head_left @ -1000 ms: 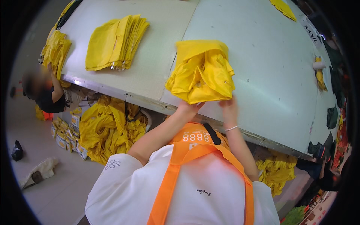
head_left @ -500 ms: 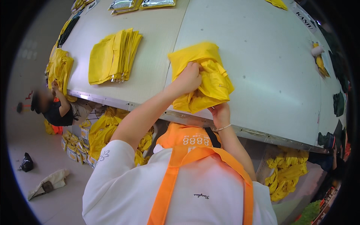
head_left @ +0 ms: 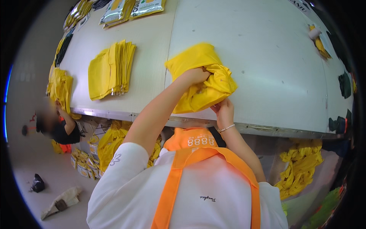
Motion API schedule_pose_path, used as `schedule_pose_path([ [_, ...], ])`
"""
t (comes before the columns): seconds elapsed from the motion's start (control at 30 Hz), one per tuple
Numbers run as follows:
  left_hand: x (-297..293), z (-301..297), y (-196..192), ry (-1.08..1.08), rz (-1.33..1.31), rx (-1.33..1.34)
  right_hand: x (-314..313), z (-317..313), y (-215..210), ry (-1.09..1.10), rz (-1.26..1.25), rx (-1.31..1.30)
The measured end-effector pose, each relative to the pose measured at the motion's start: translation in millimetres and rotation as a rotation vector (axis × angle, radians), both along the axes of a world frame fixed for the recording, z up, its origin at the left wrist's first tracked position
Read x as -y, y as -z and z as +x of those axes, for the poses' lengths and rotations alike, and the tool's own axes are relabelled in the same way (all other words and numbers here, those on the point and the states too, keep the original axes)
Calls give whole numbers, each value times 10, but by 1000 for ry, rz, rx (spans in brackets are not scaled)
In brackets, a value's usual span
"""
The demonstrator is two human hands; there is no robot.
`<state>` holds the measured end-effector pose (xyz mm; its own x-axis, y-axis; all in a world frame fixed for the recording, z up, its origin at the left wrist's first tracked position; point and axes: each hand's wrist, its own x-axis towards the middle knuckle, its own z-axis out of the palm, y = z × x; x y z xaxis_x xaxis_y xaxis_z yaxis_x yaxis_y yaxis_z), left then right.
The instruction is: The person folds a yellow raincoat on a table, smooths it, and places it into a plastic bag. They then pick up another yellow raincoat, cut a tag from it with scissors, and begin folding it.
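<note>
Head view: a loosely folded bundle of yellow fabric [head_left: 202,53] lies on the pale worktop [head_left: 255,101], close to its near edge and in front of the person's chest. The left hand [head_left: 199,75] reaches over the bundle's left side with its fingers tucked in among the folds; the tips are hidden, so whether they pinch the cloth or merely press inside it I cannot tell. The right hand [head_left: 224,111] is at the bundle's lower right edge, fingers bent in a narrow shape against the underside; how firmly it grips, if at all, does not show. To do this step well, I would let the right hand steady that lower edge while the left works inside, since slick-looking cloth like this probably slides and bunches when tugged from one side only. The right part looks crumpled and the far part smoother, so easing the creases outward with flat fingers should serve better than pulling hard. Moving gently matters too, as a sharp pull could undo the layers. Left of the bundle, well apart, a neat stack of folded yellow pieces [head_left: 105,72] rests on the same worktop.
</note>
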<state>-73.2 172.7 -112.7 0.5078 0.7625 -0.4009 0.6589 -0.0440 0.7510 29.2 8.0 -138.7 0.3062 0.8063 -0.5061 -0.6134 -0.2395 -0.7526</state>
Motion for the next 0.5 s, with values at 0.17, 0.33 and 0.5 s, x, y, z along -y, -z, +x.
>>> schedule_pose_path([
  [0.17,641,-210,-313,123,58,77,26,45,-109,66,-44,-14],
  [0.33,1214,-247,-539,317,703,-42,-16,63,-171,78,-40,-56],
  [0.5,1315,-227,-454,332,873,-180,14,24,-232,-33,8,115],
])
